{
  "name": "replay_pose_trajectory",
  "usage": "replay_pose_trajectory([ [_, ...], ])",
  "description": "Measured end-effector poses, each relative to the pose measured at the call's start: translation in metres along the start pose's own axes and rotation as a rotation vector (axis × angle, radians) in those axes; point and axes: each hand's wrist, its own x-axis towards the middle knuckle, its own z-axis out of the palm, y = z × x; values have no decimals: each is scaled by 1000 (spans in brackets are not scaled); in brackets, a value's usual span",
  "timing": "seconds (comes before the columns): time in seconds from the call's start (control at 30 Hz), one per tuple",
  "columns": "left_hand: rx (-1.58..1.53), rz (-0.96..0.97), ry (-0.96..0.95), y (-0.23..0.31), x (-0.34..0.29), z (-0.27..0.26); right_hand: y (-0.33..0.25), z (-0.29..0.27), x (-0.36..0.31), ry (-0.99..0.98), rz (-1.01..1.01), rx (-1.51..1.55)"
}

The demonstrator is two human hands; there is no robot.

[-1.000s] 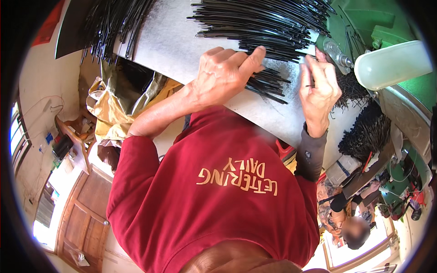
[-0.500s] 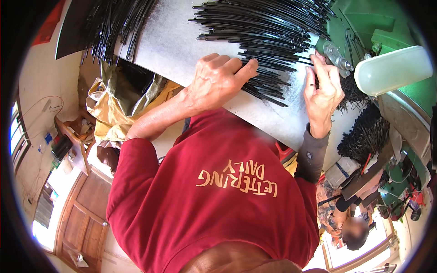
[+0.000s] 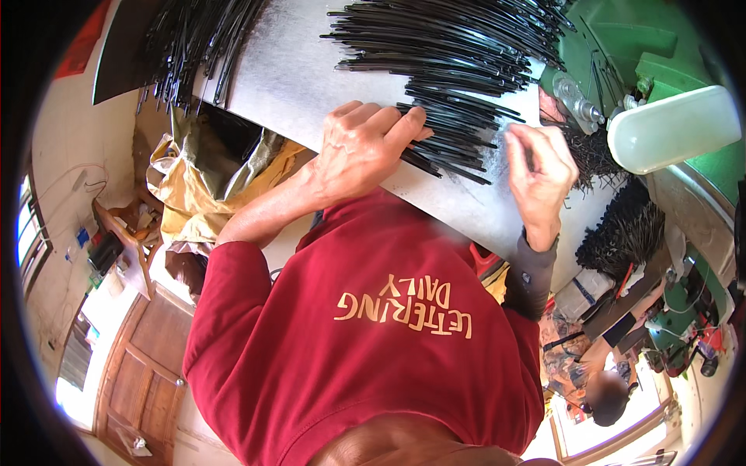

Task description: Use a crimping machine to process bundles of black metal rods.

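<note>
Thin black rods [image 3: 458, 128], some with shiny ends, lie side by side on a light grey tabletop [image 3: 291, 58]. My left hand [image 3: 365, 147] is closed at their left ends, the thumb pressed along the top; its curled fingers hide how many rods it grips. Just off the right ends, my right hand [image 3: 544, 171] is curled, thumb and fingertips drawn together. Anything between those fingertips is too small to make out. Farther back lies a larger spread of the same rods [image 3: 451, 35].
Another rod bundle [image 3: 198, 50] hangs over the table's left edge. A green machine [image 3: 614, 31], a clear bottle [image 3: 573, 101] and a pale rounded cover [image 3: 676, 128] stand right. Dark rod bundles [image 3: 625, 229] sit below them. Another person [image 3: 575, 365] is at lower right.
My left hand has shifted slightly left, and the rods beside it have moved a little. My right hand has drawn back from the rod ends, down and slightly left, its fingers curling in.
</note>
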Motion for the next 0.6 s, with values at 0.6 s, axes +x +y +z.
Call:
replay_pose_trajectory([
  [0.6,-74,95,55,13,25,3,-37,16,-15,117,127,437],
])
